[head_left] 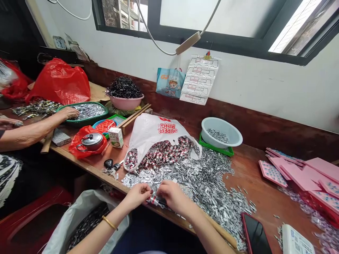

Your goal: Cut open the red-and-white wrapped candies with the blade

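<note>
At the table's front edge, my left hand (139, 195) is closed in a pinch, thumb against fingers. My right hand (169, 194) faces it, its fingers bent together; what either hand grips is too small to make out. Just below and between the fingertips is a red-and-white striped cylinder (153, 200) with metal fittings. Flat silvery metal pieces (212, 176) lie in a wide heap around my hands. Behind them, a white plastic bag (148, 128) lies open, spilling red striped cylinders with metal rings (169, 151).
A co-worker's hand (69, 113) reaches into a green basin (104, 114) on the left. A pale blue basin (235, 137), a phone (255, 233), pink boards (299, 173) and keys (113, 169) lie about. Below the edge hangs a white sack (63, 225).
</note>
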Available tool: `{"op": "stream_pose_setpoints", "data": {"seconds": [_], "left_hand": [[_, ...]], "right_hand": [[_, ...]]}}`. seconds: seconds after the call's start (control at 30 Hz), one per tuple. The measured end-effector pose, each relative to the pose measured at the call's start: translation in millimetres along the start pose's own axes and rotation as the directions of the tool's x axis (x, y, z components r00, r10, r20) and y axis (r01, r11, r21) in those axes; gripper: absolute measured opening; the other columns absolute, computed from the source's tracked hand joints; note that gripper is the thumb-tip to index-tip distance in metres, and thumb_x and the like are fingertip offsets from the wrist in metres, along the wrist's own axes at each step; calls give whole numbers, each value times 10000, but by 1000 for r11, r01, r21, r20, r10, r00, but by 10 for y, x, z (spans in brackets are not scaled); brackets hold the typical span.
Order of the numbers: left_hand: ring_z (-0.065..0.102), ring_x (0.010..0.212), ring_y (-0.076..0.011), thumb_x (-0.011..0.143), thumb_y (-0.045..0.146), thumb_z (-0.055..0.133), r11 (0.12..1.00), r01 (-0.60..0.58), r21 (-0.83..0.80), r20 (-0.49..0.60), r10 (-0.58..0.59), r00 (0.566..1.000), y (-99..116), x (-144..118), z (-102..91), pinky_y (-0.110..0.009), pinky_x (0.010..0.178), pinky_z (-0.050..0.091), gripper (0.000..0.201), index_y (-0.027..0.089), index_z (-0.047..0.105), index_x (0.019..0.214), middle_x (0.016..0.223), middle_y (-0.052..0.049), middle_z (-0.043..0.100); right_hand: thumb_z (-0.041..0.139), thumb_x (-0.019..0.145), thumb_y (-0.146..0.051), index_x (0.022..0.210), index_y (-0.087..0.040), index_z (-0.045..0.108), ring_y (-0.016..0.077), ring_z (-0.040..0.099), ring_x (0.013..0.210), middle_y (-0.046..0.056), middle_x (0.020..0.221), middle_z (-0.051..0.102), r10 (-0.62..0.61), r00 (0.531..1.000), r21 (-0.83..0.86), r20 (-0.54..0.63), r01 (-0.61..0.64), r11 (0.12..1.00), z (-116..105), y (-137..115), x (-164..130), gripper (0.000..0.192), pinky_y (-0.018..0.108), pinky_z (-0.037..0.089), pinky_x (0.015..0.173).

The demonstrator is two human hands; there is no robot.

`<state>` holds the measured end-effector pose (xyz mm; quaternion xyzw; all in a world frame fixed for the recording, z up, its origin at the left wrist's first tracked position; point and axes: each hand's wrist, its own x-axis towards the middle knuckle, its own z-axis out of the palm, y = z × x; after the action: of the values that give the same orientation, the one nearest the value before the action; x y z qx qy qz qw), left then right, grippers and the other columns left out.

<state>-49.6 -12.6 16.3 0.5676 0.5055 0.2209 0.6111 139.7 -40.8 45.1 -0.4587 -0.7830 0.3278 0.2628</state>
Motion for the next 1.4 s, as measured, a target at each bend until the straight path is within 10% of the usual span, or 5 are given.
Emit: {"op": "stream_pose_setpoints", "data": {"seconds": [0.17,0.4,1.4], "left_hand": [[518,573,-154,586,381,604,1000,-22,13,-16,23,1000,-17,-3,13,-274,507,497,225,170,533,620,565,32,519],[503,548,-139,608,347,617,997,-70,-38,-2,70,998,1,-62,15,-249,496,459,191,178,531,631,560,46,504],[492,503,-115,611,336,675,997,-66,-36,37,67,997,-12,-38,-46,-215,497,391,205,160,571,610,515,47,528]], "right_hand": [[478,686,76,781,-186,613,132,472,748,-6,789,512,-69,973,-325,220,140,935,34,-66,165,310,220,327,662],[459,692,52,725,-191,512,154,461,736,7,776,517,13,985,-404,171,58,913,42,-262,186,251,241,297,624],[443,610,26,718,-217,373,117,351,609,-57,658,412,110,994,-125,22,-106,986,132,-195,123,275,220,199,551]]}}
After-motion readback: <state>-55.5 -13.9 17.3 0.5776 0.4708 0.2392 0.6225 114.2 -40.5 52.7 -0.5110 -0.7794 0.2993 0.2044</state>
